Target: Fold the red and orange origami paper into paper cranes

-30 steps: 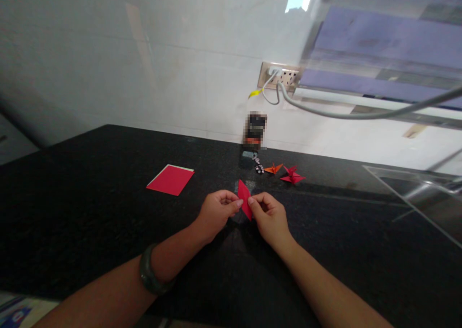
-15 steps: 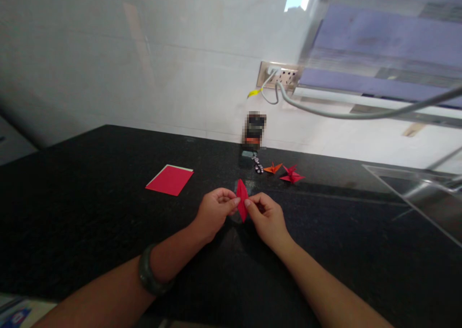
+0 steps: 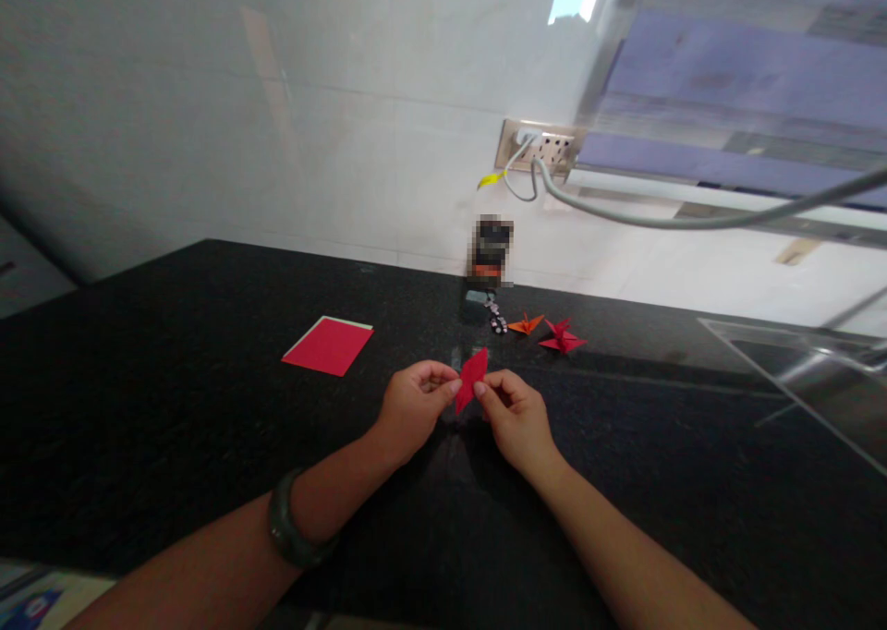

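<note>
My two hands pinch a folded red paper above a black counter.

My left hand (image 3: pixel 414 406) grips the paper (image 3: pixel 471 380) at 9 o'clock, my right hand (image 3: pixel 516 415) at 3; a red sheet (image 3: pixel 328 345) lies at 10 o'clock.

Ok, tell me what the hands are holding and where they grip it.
Both hands pinch one small folded red paper piece above the black counter: the left hand at its left edge, the right hand at its right edge.

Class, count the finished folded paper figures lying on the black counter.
2: an orange figure and a red figure beside it, near the wall behind the hands. None seems hidden.
</note>
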Demonstrator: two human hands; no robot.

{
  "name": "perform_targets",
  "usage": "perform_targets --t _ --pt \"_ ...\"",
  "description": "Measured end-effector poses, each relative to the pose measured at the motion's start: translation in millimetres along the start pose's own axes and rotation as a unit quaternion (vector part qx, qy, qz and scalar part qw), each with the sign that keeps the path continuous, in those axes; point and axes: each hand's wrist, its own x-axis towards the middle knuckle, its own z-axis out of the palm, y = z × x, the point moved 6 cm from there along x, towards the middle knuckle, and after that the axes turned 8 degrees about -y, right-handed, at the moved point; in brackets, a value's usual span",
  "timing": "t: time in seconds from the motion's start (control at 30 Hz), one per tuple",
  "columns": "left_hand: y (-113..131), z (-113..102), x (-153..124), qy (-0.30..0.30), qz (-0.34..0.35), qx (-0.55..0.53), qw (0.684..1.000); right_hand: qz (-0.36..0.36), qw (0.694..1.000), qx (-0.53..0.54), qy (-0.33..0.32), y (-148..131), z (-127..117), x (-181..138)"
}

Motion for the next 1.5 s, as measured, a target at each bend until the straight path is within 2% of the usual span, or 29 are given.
perform_targets --t 0.33,0.53,0.7,0.83,1.13,1.27,1.5 --pt "-1.1 3.3 0.5 -0.024 -0.007 0.007 1.0 -0.01 1.0 -0.023 0.005 -2.6 0.1 -0.7" --pt "2.6 3.1 -0.4 -0.036 0.039 0.063 0.997 -0.005 0.998 -0.046 0.033 -2.9 -0.8 -2.8" --pt "9.4 2.4 -4.2 -0.018 0.058 0.102 0.993 -0.014 0.997 -0.058 0.042 -6.4 -1.7 -5.0" --pt "10.3 1.9 -4.8 -0.007 0.057 0.099 0.993 -0.019 0.998 -0.049 0.039 -5.2 -0.8 -4.7" --pt "10.9 5.0 -4.0 -0.036 0.057 0.079 0.995 -0.018 1.0 -0.007 0.021 -3.6 1.6 -5.7" --pt "11.4 6.1 -3.9 -0.036 0.055 0.056 0.996 -0.012 0.998 0.031 0.048 -2.8 -0.2 -6.3" --pt "6.1 4.7 -2.0 -0.029 0.036 0.05 0.998 -0.037 0.998 -0.029 0.045 -9.0 -2.4 -5.9"
